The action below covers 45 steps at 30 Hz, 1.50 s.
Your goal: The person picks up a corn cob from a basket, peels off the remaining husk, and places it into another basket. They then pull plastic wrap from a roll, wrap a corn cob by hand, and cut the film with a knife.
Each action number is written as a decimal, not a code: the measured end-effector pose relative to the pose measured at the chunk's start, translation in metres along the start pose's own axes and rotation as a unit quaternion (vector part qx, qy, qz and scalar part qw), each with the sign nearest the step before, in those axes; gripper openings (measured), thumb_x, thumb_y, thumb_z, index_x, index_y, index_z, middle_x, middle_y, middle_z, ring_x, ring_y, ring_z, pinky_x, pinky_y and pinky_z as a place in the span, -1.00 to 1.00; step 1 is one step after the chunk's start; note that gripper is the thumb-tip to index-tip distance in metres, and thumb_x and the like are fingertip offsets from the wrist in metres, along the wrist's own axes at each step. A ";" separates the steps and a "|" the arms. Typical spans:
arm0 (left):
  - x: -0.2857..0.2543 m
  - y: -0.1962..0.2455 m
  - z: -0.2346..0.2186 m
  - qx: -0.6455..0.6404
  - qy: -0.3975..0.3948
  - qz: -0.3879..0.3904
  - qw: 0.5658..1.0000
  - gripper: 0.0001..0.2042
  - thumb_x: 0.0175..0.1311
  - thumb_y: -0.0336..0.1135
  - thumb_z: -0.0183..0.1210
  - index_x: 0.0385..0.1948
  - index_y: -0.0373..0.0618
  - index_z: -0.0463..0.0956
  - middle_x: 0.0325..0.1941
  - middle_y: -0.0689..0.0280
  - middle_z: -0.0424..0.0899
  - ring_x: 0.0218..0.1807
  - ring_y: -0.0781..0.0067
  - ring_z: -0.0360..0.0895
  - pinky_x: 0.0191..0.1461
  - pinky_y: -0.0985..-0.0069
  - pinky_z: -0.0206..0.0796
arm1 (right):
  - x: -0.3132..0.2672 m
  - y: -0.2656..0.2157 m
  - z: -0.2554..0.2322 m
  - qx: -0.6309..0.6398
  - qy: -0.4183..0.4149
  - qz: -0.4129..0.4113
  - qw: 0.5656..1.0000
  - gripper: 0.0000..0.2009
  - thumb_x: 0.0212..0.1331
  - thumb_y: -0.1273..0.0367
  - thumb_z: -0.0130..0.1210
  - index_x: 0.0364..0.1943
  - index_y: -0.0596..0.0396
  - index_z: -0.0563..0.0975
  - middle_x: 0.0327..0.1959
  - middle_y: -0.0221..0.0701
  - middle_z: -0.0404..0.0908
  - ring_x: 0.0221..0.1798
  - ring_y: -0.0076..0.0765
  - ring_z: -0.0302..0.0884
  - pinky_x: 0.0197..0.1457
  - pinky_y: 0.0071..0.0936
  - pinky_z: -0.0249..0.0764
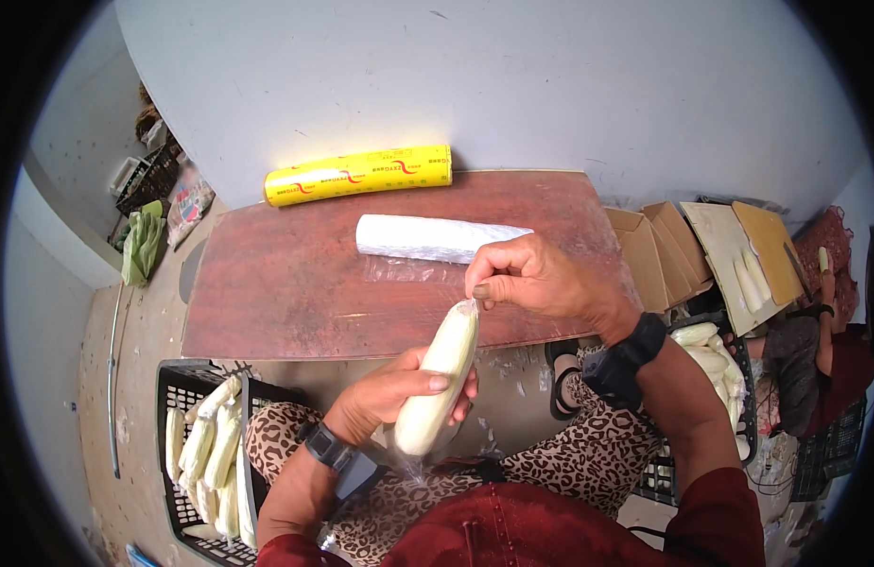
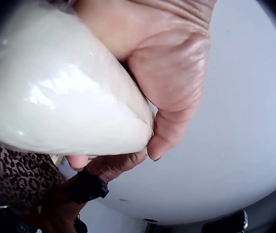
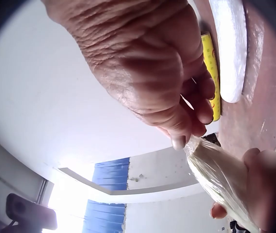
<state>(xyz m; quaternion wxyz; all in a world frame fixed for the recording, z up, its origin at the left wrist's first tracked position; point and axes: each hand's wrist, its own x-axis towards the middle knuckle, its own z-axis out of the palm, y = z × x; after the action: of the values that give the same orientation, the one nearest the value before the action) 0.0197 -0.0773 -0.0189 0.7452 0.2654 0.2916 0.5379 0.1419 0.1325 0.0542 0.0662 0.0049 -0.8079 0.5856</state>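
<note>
My left hand [image 1: 385,392] grips a pale ear of corn [image 1: 450,345], thumb across its front and fingers behind. Clear plastic film [image 3: 211,165] is wrapped tightly round the ear, and it shines in both wrist views. The ear tilts with its upper end toward the table, and loose film hangs at its lower end. At that upper end my right hand [image 1: 531,279] pinches the gathered film between thumb and fingers. Behind the right hand, a white roll of plastic film [image 1: 418,237] lies on the table with a loose sheet spread at its near side.
A yellow printed tube [image 1: 361,177] lies along the back of the reddish-brown table [image 1: 257,274], by the wall. Black crates of corn ears [image 1: 210,454] stand at left and right. Cardboard boxes [image 1: 654,250] are on the right, where another person's arm [image 1: 824,321] shows.
</note>
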 end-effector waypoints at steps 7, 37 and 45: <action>0.006 0.002 0.008 0.300 0.185 0.059 0.934 -0.56 0.14 -0.23 0.29 -0.01 -0.23 0.39 -0.18 0.24 0.56 -0.22 0.34 0.57 -0.15 0.45 0.40 | 0.002 0.004 0.008 -0.027 0.073 0.079 0.994 -0.90 0.19 0.47 0.12 -0.42 0.21 0.52 -0.53 -0.50 0.53 -0.45 -0.66 0.46 -0.40 -0.61 0.40; 0.017 -0.014 -0.010 0.110 0.156 0.074 0.979 -0.54 0.22 -0.25 0.29 0.08 -0.17 0.32 -0.10 0.26 0.58 -0.07 0.41 0.56 0.04 0.43 0.43 | 0.008 0.036 0.011 -0.076 0.150 0.057 0.984 -0.88 0.21 0.56 0.02 -0.19 0.18 0.46 -0.49 -0.55 0.50 -0.42 -0.72 0.39 -0.35 -0.64 0.36; 0.018 -0.009 -0.009 -0.013 0.206 0.106 0.973 -0.71 0.32 -0.27 0.19 -0.02 -0.12 0.37 -0.19 0.33 0.57 -0.20 0.56 0.54 -0.14 0.56 0.44 | 0.008 0.029 0.008 -0.038 0.167 0.070 0.983 -0.91 0.26 0.54 0.03 -0.18 0.19 0.45 -0.42 -0.55 0.52 -0.37 -0.75 0.43 -0.33 -0.69 0.39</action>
<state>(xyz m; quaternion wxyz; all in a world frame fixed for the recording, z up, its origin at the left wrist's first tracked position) 0.0238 -0.0623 -0.0340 0.6117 0.1685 0.4019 0.6603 0.1304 0.1350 0.0255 0.1592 -0.1520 -0.8056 0.5501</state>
